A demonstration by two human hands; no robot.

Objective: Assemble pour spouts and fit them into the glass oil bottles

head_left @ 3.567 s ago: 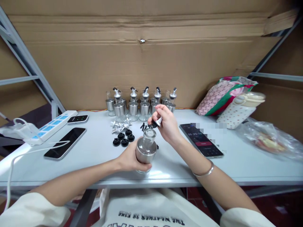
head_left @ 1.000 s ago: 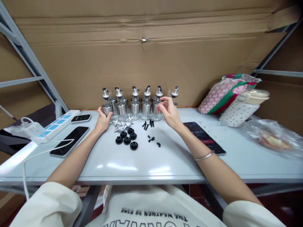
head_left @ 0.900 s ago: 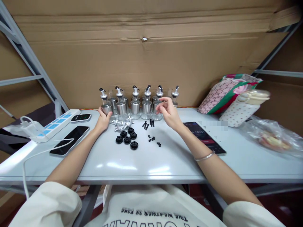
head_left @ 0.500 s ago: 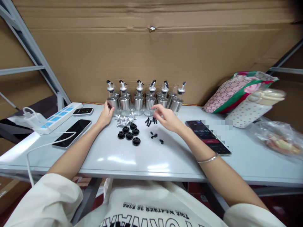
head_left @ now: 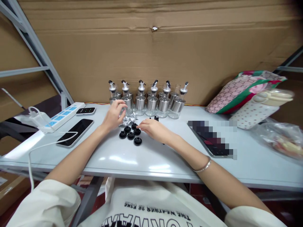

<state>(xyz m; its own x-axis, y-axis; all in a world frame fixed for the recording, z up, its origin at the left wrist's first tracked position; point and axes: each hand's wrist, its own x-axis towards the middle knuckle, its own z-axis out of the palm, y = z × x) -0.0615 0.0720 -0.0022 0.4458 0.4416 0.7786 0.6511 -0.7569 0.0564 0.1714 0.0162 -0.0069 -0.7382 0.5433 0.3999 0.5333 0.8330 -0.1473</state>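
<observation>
Two bare hands work over a pale table [head_left: 165, 164] in the head view, the only view. Left hand [head_left: 115, 115]: fingers loosely curled and released, gripping nothing that can be made out, their tips just over the heap of silver spout pieces [head_left: 129, 119]. Right hand [head_left: 153, 130]: fingers extended low toward the black stoppers [head_left: 131, 135], fingertips just beside the nearest stopper; whether they pinch anything cannot be told. A bangle [head_left: 202, 165] circles the right wrist.

Containers: beyond both sets of fingers a row of glass bottles with steel sleeves [head_left: 151, 102] stands upright against the cardboard wall [head_left: 151, 53], most capped with pour spouts; the glass appears empty. Small black caps [head_left: 156, 118] lie just beyond the right fingers, before the row.

Edges and room: to the left of the left fingers lie a dark phone [head_left: 75, 127], a smaller device [head_left: 86, 110] and a power strip [head_left: 62, 116], well apart from the hands. To the right of the right fingers rest a second phone [head_left: 213, 140], a patterned bag [head_left: 241, 91] and a clear plastic bag [head_left: 281, 138]. Open tabletop lies between the fingers and the near edge.
</observation>
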